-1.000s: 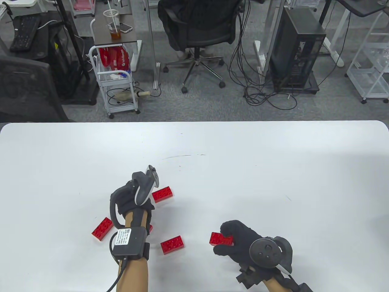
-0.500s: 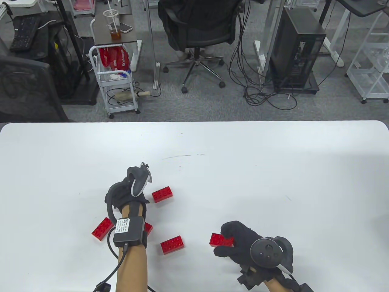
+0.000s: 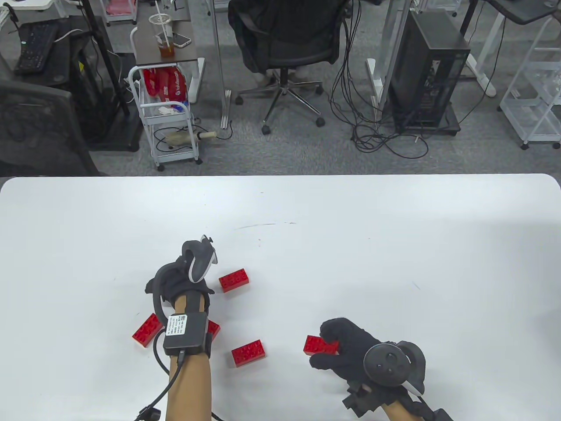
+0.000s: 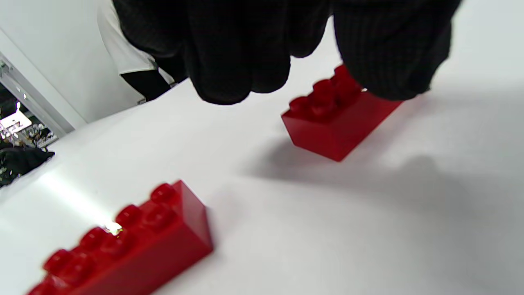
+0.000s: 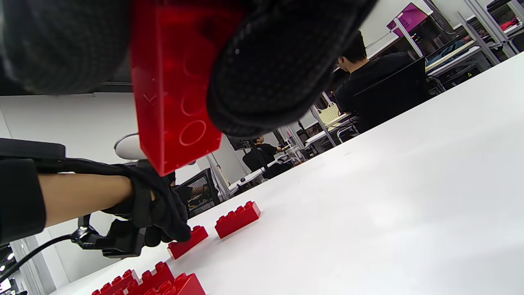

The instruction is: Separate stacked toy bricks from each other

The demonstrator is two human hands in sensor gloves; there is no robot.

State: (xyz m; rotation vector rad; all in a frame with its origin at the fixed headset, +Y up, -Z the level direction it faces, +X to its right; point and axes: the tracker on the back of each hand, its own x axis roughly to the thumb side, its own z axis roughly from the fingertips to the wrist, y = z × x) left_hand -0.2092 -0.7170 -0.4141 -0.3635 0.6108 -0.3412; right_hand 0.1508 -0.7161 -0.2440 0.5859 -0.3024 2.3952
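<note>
My right hand (image 3: 339, 351) grips a red toy brick (image 3: 320, 345) just above the table at the lower right. The right wrist view shows the brick's hollow underside (image 5: 176, 102) pinched between gloved fingers. I cannot tell if it is one brick or a stack. My left hand (image 3: 177, 280) hovers palm down at the lower left. In the left wrist view its fingers hang curled, and one fingertip (image 4: 389, 61) lies over the far end of a red brick (image 4: 339, 119). The other fingers are off that brick.
Loose red bricks lie on the white table (image 3: 394, 245) around my left arm: one right of the hand (image 3: 233, 280), one left of the wrist (image 3: 147, 330), one partly under the wrist (image 3: 214, 328), one nearer the front (image 3: 248, 352).
My left hand has moved left, away from the brick on its right. My right hand has barely moved and still holds its brick.
</note>
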